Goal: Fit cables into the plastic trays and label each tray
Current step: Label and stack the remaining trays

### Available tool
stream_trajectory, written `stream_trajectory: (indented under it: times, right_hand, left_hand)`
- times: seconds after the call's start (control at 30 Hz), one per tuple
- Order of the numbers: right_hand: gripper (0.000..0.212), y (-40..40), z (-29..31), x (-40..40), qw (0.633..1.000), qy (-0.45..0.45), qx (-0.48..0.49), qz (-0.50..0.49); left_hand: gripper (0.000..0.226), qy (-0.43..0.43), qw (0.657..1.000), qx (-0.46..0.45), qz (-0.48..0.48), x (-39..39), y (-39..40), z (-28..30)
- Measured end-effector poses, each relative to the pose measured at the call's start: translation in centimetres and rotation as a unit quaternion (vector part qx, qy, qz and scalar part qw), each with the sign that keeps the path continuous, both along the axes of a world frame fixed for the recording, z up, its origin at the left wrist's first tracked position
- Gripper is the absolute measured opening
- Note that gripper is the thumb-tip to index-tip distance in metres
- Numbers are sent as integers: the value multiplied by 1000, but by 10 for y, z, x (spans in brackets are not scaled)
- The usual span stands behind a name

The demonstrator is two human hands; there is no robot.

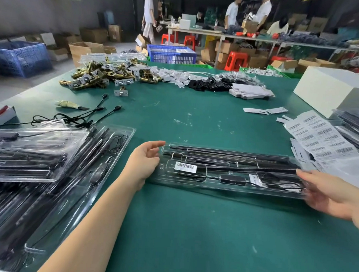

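A long clear plastic tray [223, 187] lies across the green table [190, 230] in front of me. Black bars and a black cable with an inline box are fitted in it. A white barcode label [185, 167] is stuck near its left end. My left hand [144, 161] is at the tray's left end with fingers relaxed and thumb above the edge. My right hand [327, 191] holds the tray's right end, fingers spread along and under the edge.
Filled clear trays [48, 160] are stacked at my left, with loose black cables [81, 118] behind them. Sheets of barcode labels [320, 135] and more trays lie at the right beside a white box [332, 89]. Brass hardware [107, 76] is piled at the far side.
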State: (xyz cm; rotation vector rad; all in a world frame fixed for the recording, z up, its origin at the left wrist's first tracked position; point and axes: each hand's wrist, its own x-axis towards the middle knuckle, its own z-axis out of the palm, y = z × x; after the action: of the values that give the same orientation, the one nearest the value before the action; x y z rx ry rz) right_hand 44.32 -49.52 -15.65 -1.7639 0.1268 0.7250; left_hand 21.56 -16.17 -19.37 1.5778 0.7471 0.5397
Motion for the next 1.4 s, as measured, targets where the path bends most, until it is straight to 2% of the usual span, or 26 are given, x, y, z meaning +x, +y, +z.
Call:
stream_trajectory:
  times: [0.07, 0.17, 0.2, 0.3, 0.4, 0.57, 0.73, 0.97, 1.03, 1.07, 1.1, 1.13, 1.2, 1.27, 1.33, 1.4]
  right_hand:
    - [7, -2, -1, 1, 999, 10, 35, -21]
    - [12, -2, 0, 0, 996, 31, 67, -50]
    - [13, -2, 0, 0, 996, 35, 71, -51]
    - [14, -2, -2, 1, 995, 28, 78, -59]
    - [8, -2, -3, 0, 995, 10, 82, -56]
    - [1, -4, -2, -3, 993, -23, 92, -68]
    - [40, -5, -1, -7, 989, -50, 112, -81]
    - [18, -4, -1, -8, 987, -66, 126, -78]
    - [20, 1, -1, -7, 986, -114, 95, -81]
    - [28, 5, -2, -8, 982, -166, 50, -76]
    - [41, 9, -4, -9, 969, -238, -16, -68]
    - [55, 13, -6, -11, 938, -326, -100, -61]
    - [67, 26, -2, -26, 840, -498, -212, -33]
    - [67, 49, 6, -53, 764, -610, -202, 49]
    - [68, 78, 9, -81, 716, -661, -165, 150]
    - [73, 108, 4, -103, 669, -685, -172, 232]
  left_hand:
    - [46, 11, 1000, 6, -2, -2, -1, 1]
    - [12, 41, 998, 37, 19, -2, -2, 4]
    - [11, 42, 999, 3, 17, -2, -2, 7]
    - [19, 19, 972, -230, -34, -1, -9, 17]
    - [13, -17, 943, -330, -37, -1, -14, 21]
    - [14, -47, 938, -342, -15, 3, -19, 20]
    - [10, -65, 942, -329, 6, 1, -19, 19]
    - [9, -85, 944, -318, 5, 2, -21, 19]
    - [7, -105, 936, -335, 8, 2, -21, 20]
    - [8, -112, 934, -339, 10, 2, -21, 21]
    - [8, -117, 933, -340, 10, 1, -21, 21]
    - [9, -122, 932, -340, 8, 2, -21, 22]
    - [8, -130, 929, -345, 0, 2, -23, 24]
    - [8, -123, 925, -359, 0, 2, -27, 26]
    - [10, -108, 921, -375, 3, 3, -30, 26]
    - [8, -109, 911, -399, -3, 2, -31, 27]
